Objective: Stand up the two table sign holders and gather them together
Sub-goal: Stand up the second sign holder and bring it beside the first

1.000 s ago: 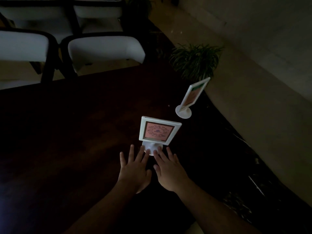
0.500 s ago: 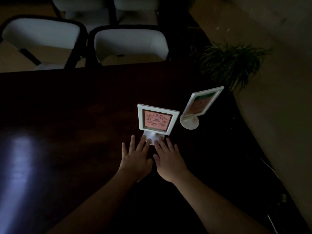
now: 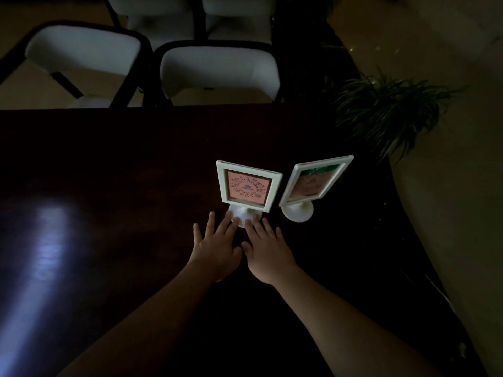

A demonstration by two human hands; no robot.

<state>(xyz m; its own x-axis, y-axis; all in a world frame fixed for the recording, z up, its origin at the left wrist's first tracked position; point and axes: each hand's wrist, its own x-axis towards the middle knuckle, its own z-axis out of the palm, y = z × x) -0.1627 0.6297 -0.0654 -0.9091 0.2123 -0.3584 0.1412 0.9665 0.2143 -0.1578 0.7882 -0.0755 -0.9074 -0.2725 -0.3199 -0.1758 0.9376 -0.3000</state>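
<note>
Two white table sign holders stand upright on a dark wooden table (image 3: 114,164). The left sign holder (image 3: 247,186) shows a pink card and faces me on a round foot. The right sign holder (image 3: 315,180) stands just beside it, turned at an angle, with a pink and green card. The two frames almost touch. My left hand (image 3: 215,246) and my right hand (image 3: 268,248) lie flat with fingers spread, fingertips resting on the foot of the left sign holder. Neither hand grips anything.
Two white chairs with black frames (image 3: 217,69) (image 3: 84,58) stand at the table's far edge, with more behind them. A potted plant (image 3: 386,104) sits on the floor past the right edge. The table's right edge curves close to the right sign holder.
The left sign holder has slid away from me and to the right under my fingertips. The gap to the right sign holder has closed, and they now stand side by side.
</note>
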